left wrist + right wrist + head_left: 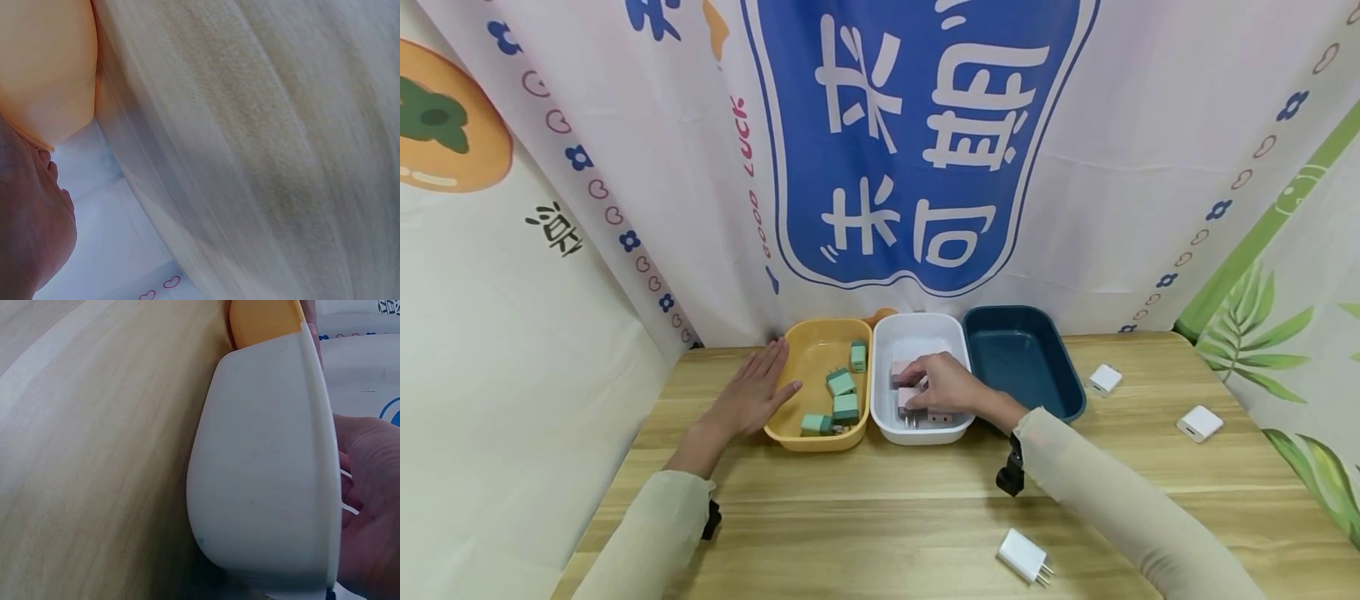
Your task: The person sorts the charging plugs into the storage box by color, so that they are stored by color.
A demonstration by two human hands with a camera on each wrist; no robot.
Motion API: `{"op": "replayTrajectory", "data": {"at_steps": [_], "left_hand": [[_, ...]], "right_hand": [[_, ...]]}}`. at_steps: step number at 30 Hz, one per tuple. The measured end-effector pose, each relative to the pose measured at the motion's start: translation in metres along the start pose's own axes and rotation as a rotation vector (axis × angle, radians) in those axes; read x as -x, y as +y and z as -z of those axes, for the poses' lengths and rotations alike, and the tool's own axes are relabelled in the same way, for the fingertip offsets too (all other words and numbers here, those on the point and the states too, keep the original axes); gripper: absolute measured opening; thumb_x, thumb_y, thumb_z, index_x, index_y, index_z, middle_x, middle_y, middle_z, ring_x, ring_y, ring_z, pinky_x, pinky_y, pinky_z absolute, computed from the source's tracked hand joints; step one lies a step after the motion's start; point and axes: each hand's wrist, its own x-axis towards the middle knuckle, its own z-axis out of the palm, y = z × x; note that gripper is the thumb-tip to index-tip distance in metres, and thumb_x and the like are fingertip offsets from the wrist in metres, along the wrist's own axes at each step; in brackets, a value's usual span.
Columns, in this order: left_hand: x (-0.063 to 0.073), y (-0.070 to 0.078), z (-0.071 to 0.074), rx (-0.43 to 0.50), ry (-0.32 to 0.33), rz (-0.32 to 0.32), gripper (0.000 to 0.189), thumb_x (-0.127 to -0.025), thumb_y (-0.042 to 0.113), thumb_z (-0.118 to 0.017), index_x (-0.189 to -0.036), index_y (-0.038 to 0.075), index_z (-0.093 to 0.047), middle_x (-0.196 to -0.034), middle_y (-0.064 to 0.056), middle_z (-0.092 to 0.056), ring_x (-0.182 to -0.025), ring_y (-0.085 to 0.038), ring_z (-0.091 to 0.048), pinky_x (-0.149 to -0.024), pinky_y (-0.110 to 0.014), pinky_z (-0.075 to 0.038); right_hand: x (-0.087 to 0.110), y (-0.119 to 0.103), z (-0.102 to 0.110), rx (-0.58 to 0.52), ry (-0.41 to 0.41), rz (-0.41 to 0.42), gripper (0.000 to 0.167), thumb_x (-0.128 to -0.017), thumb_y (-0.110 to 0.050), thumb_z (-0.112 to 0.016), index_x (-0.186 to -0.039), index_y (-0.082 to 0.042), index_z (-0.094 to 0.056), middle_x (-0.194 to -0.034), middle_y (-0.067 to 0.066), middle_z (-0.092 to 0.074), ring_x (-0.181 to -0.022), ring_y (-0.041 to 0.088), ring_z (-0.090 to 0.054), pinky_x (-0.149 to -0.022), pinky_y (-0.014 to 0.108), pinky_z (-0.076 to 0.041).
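Note:
My left hand [751,394] lies against the left side of a yellow bin [808,342], its fingers straight along the rim and the thumb over the edge. Several mint-green plug chargers [846,407] lie in that bin. Beside it stands a white bin [917,327], and my right hand [946,383] reaches into it with bent fingers. Between fingertips and thumb it pinches a pink plug charger [905,401], prongs toward the near wall. More pink chargers [940,416] lie around it, partly covered by the hand. In the right wrist view, the white bin's wall [262,462] hides the fingertips.
A dark blue bin [1011,354] stands right of the white one, the three side by side at the table's back edge. White chargers lie on the wooden table [850,517]: one [1024,556] near the front, two [1105,379] at the right. A printed curtain [1060,208] hangs behind.

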Motion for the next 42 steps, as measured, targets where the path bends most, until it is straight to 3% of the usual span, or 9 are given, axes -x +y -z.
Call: {"op": "replayTrajectory", "data": {"at_steps": [4, 10, 19, 28, 36, 42], "left_hand": [[0.000, 0.000, 0.000, -0.001, 0.000, 0.001, 0.085, -0.113, 0.060, -0.023, -0.168, 0.000, -0.001, -0.178, -0.018, -0.001, -0.165, -0.036, -0.001, -0.132, -0.057, -0.006], [0.001, -0.001, -0.001, 0.006, 0.005, 0.003, 0.085, -0.113, 0.060, -0.023, -0.169, 0.000, -0.001, -0.178, -0.018, -0.001, -0.164, -0.038, -0.003, -0.132, -0.058, -0.005], [0.003, -0.001, -0.001, 0.019, -0.001, 0.009, 0.085, -0.113, 0.060, -0.024, -0.168, 0.000, 0.000, -0.178, -0.016, 0.003, -0.164, -0.038, -0.001, -0.132, -0.056, -0.002], [0.004, -0.001, -0.002, 0.013, 0.001, 0.010, 0.086, -0.112, 0.061, -0.024, -0.169, 0.000, 0.000, -0.178, -0.016, 0.003, -0.164, -0.039, -0.003, -0.132, -0.057, -0.003], [0.003, -0.002, -0.003, 0.012, 0.010, 0.001, 0.085, -0.113, 0.060, -0.024, -0.169, 0.001, 0.000, -0.178, -0.017, 0.001, -0.164, -0.038, -0.002, -0.132, -0.056, -0.003], [0.001, -0.001, -0.002, 0.016, 0.013, 0.001, 0.085, -0.113, 0.060, -0.023, -0.169, 0.001, 0.001, -0.178, -0.016, 0.002, -0.164, -0.038, -0.002, -0.132, -0.057, -0.003]], "right_hand": [[0.001, -0.001, 0.003, -0.017, -0.005, 0.011, 0.038, -0.087, -0.010, -0.086, -0.123, 0.001, -0.077, -0.119, 0.015, -0.078, -0.111, 0.031, -0.071, -0.098, 0.048, -0.059], [0.008, -0.007, 0.010, -0.029, -0.011, 0.020, 0.038, -0.089, -0.012, -0.086, -0.125, -0.002, -0.077, -0.123, 0.014, -0.077, -0.112, 0.027, -0.071, -0.097, 0.047, -0.060], [0.026, -0.013, 0.023, -0.069, -0.018, 0.040, 0.037, -0.089, -0.011, -0.086, -0.124, -0.007, -0.079, -0.123, 0.015, -0.076, -0.112, 0.036, -0.070, -0.099, 0.054, -0.059], [0.046, -0.013, 0.035, -0.012, -0.021, 0.083, 0.036, -0.089, -0.014, -0.086, -0.124, -0.005, -0.079, -0.123, 0.008, -0.077, -0.111, 0.033, -0.072, -0.097, 0.045, -0.061], [0.067, -0.016, 0.044, -0.060, -0.061, 0.122, 0.036, -0.089, -0.011, -0.086, -0.123, -0.006, -0.078, -0.124, 0.011, -0.076, -0.112, 0.036, -0.069, -0.096, 0.050, -0.061], [0.085, -0.013, 0.050, 0.003, -0.082, 0.148, 0.040, -0.089, -0.022, -0.088, -0.126, -0.011, -0.078, -0.126, 0.003, -0.076, -0.105, 0.032, -0.070, -0.091, 0.048, -0.062]]}}
